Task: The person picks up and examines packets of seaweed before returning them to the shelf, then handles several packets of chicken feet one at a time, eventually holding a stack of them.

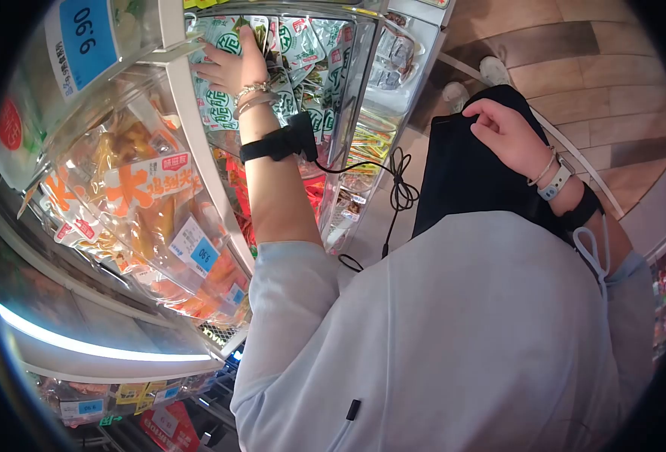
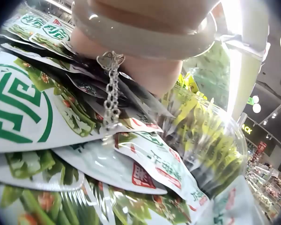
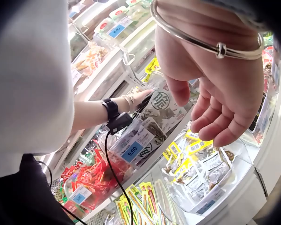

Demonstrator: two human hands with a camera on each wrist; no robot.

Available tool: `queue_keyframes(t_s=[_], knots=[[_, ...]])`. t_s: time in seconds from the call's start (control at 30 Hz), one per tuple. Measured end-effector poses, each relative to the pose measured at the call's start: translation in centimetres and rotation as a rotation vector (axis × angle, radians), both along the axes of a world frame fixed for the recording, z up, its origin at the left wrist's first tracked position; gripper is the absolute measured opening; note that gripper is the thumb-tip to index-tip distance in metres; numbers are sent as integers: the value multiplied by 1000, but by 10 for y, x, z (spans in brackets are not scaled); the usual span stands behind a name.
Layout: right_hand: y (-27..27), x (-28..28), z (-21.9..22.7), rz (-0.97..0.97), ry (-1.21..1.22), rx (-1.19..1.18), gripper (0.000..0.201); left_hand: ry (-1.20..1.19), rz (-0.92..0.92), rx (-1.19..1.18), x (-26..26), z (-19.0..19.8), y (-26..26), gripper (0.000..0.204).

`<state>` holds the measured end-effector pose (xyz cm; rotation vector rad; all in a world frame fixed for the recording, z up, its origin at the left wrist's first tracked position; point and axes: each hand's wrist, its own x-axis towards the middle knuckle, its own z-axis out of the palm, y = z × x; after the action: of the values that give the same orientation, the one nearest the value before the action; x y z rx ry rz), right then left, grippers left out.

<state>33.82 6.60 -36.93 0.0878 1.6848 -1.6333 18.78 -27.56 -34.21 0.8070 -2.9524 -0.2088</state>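
Observation:
My left hand (image 1: 236,71) lies over a clear bin of white-and-green snack packets (image 1: 303,41), fingers spread toward the shelf side. Close up in the left wrist view, the packets (image 2: 23,108) show printed green vegetables and overlap in layers just under the hand (image 2: 150,77); its fingertips are hidden there. Over the dark trousers hangs my right hand (image 1: 510,135), fingers loosely curled with nothing in them. The right wrist view has this hand (image 3: 215,89) in front of a tray of silvery packs (image 3: 201,176).
Orange-printed bags (image 1: 144,181) hang on the shelf at left, with a blue price tag (image 1: 84,34) above. Red packets (image 3: 96,173) and yellow-green sticks (image 3: 140,201) fill neighbouring bins. A black cable (image 1: 402,188) dangles from the left wrist. Tiled floor (image 1: 589,83) lies to the right.

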Motion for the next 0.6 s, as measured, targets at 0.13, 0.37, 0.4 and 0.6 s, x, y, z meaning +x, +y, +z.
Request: queue_keyframes(t_s=[0.13,0.37,0.4,0.6], knots=[[8,-8,-7,30,-15,34,17,75,-35,-108,-13,-9,-12,95],[4,-17,-6,6,-29,41,16,52,172,-255,-30,-7,-23,85],[3,-16,-7,7,-34,37,16,48,173,-259,-30,-1,-21,85],[1,-15,-10,42,-70,51,17,355,-202,140,4,10,-23,67]])
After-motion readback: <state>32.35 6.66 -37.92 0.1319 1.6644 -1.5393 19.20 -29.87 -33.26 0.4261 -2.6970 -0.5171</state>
